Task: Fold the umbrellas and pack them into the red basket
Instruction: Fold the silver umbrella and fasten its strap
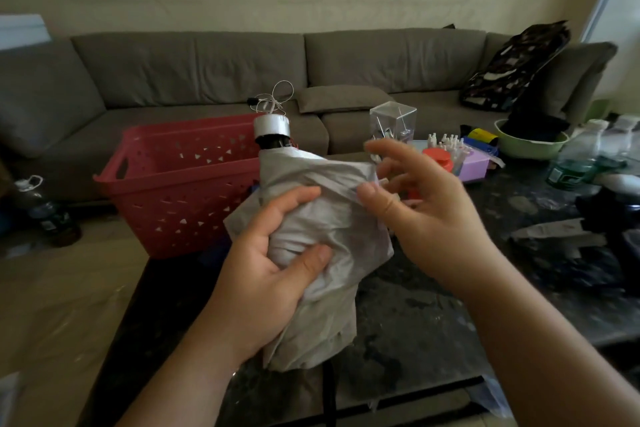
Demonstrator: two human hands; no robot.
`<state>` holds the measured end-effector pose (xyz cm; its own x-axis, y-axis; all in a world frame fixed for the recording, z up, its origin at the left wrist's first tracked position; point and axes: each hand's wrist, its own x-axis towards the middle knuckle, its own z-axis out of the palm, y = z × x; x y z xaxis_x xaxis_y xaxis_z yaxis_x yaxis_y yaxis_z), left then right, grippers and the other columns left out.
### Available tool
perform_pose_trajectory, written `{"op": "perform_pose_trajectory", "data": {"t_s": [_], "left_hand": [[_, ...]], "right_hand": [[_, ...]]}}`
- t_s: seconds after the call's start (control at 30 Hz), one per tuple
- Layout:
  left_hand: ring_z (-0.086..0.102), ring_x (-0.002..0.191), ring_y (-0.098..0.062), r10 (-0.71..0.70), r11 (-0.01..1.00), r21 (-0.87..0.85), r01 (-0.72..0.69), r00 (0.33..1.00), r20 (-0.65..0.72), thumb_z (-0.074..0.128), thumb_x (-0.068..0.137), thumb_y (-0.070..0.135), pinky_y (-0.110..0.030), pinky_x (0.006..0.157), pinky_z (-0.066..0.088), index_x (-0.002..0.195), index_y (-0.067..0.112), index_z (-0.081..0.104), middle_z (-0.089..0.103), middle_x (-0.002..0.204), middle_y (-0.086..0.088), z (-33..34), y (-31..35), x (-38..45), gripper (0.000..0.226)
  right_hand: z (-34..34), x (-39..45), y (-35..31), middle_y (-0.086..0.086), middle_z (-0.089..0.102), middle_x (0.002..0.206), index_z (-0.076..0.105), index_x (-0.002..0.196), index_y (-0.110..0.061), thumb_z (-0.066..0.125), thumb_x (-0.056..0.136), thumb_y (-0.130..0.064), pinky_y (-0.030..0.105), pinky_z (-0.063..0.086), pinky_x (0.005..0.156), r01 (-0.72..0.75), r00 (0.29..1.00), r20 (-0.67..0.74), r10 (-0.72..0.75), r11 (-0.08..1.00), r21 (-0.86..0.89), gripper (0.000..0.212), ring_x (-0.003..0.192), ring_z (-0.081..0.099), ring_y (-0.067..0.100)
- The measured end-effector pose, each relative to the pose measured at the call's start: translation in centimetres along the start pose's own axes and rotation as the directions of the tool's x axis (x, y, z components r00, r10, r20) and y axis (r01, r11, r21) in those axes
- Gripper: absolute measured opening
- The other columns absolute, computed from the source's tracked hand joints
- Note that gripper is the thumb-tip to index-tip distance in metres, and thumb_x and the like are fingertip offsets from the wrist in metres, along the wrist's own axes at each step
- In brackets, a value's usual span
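The left hand (pixel 273 267) grips the soft, slippery grey umbrella (pixel 322 218) mid-canopy while the right hand (pixel 415 204) pinches its strap (pixel 332 185); best held firmly round the bundled folds.

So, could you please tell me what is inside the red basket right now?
The red basket shows only its bare far wall inside; no umbrella is visible there. Its floor is hidden by the near wall and the grey umbrella.

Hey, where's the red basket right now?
In the head view the red basket sits left of centre on the far left corner of the dark table, in front of the grey sofa and just behind the grey umbrella.
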<state>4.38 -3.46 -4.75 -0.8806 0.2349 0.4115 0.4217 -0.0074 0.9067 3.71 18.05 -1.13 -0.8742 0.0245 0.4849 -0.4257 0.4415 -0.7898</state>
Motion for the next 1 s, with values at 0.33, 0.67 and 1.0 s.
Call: {"op": "perform_pose_trajectory", "data": {"t_s": [0.33,0.67,1.0], "left_hand": [[0.063,0.129,-0.011,-0.009,0.980,0.201,-0.003,0.998,0.062,0.080,0.080,0.033,-0.043,0.105,0.056,0.128,0.055,0.065,0.064,0.136,0.011,-0.5,-0.6,-0.6,0.055],[0.064,0.132,-0.030,-0.058,0.915,-0.384,0.125,0.982,0.180,0.090,0.070,0.014,-0.041,0.101,0.058,0.134,0.039,0.065,0.066,0.142,0.000,-0.3,-0.6,-0.7,0.073],[0.072,0.119,-0.027,-0.206,0.869,-0.460,0.180,0.978,-0.007,0.078,0.075,0.001,-0.046,0.090,0.063,0.146,0.048,0.052,0.063,0.145,0.000,1.4,0.4,-0.2,0.089]], "right_hand": [[-0.5,-0.5,-0.6,-0.002,0.077,0.089,0.076,0.097,-0.025,0.073,0.087,-0.031,0.027,0.061,0.069,-0.079,0.975,0.221,0.030,0.973,0.217,0.013,0.082,0.075,0.014],[1.3,-0.2,1.2,0.006,0.068,0.071,0.077,0.077,-0.021,0.079,0.078,-0.030,0.032,0.051,0.061,-0.346,0.935,0.213,0.282,0.857,0.383,0.009,0.065,0.058,0.021],[3.2,-2.0,0.1,-0.009,0.059,0.112,0.065,0.111,-0.036,0.078,0.088,-0.019,0.017,0.052,0.081,0.089,0.982,-0.153,-0.108,0.988,-0.125,0.031,0.103,0.060,0.003]]}}
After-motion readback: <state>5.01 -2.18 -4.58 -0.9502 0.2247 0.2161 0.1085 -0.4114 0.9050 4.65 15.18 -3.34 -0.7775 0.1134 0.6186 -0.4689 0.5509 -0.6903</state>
